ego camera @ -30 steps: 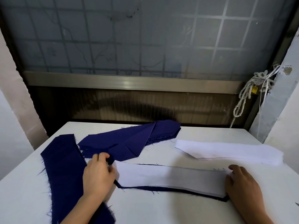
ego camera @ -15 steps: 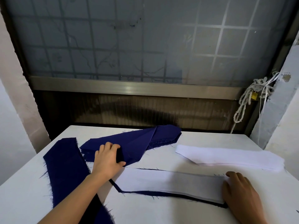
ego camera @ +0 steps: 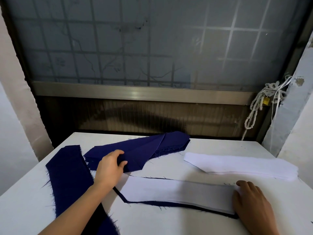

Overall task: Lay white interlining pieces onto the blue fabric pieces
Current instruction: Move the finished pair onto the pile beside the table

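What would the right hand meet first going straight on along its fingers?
Probably the stack of white interlining pieces: the right hand points away from the person and slightly left, with only a bare strip of table between. Depth is approximate.

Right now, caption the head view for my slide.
Left hand grips folded blue fabric; right hand presses white interlining onto a blue piece.

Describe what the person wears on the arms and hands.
Nothing visible: the left hand and right hand are bare, no gloves, rings or watch. The left forearm shows no sleeve; the right is cut off past the wrist.
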### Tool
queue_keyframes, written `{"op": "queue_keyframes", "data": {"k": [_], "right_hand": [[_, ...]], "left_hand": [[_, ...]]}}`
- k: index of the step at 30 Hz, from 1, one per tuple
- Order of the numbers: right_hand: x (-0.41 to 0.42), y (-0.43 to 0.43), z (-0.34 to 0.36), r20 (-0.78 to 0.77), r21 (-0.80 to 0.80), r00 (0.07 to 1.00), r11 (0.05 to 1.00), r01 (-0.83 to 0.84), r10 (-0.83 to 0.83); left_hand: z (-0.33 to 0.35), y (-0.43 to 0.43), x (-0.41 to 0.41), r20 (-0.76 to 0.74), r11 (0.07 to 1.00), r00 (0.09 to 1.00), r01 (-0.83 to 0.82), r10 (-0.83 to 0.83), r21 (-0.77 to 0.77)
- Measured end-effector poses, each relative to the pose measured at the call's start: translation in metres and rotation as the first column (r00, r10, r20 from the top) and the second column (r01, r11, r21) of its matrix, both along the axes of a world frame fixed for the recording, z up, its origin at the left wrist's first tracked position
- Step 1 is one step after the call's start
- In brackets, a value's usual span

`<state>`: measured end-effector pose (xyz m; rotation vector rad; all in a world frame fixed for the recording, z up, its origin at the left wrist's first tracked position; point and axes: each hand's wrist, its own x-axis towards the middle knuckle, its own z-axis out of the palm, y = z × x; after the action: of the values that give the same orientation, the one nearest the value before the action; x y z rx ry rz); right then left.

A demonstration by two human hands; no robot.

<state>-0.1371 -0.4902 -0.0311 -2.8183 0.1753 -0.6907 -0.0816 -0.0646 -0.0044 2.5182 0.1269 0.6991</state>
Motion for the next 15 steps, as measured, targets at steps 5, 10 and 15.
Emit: {"op": "queue_keyframes", "data": {"k": [5,10,15], "right_hand": [[0.001,0.000,-0.001,0.008,-0.010,1.000,1.000,0.000,0.000],[0.002,-0.001,-0.003,0.052,-0.034,0.999,0.999,-0.011,0.013],[0.004,-0.003,-0.006,0.083,-0.042,0.996,0.999,-0.013,0.017]], "left_hand": [[0.010,0.006,-0.008,0.105,0.938,0.975,0.153,-0.193,0.312],[0.012,0.006,-0.011,0.215,0.940,0.963,0.086,-0.164,0.331],[0.015,0.005,-0.011,0.261,0.976,0.959,0.057,-0.112,0.212]]}}
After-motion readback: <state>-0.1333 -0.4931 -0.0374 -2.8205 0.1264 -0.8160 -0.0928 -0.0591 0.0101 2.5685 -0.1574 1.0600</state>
